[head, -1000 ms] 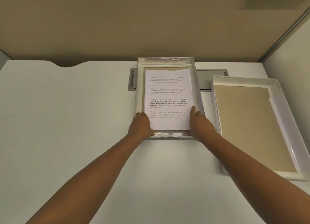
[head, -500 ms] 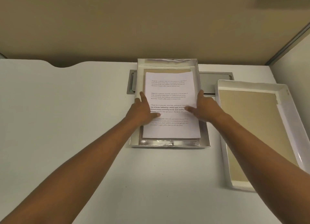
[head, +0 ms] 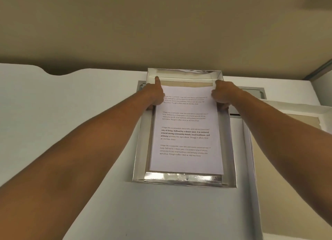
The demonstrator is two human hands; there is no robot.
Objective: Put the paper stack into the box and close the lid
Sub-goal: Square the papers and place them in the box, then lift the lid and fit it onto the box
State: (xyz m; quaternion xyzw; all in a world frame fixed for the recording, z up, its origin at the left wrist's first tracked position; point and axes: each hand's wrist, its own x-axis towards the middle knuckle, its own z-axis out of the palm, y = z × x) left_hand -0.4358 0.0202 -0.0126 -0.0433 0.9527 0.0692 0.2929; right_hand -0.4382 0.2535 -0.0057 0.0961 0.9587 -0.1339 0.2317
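While two hands [head: 154, 96] press, one paper stack [head: 186, 132], one box [head: 142, 149]

Both bare arms stretched forward, roughly parallel. Left hand [head: 154, 94] loosely curled, index finger pointing ahead. Right hand [head: 222, 94] curled, seemingly pinching; fingers hidden.

Dim warm light, foil glare, soft wide-angle distortion at edges

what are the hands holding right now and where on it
Both hands, left and right, are on the paper stack at its far corners as it lies in the box. A true grip cannot be told.
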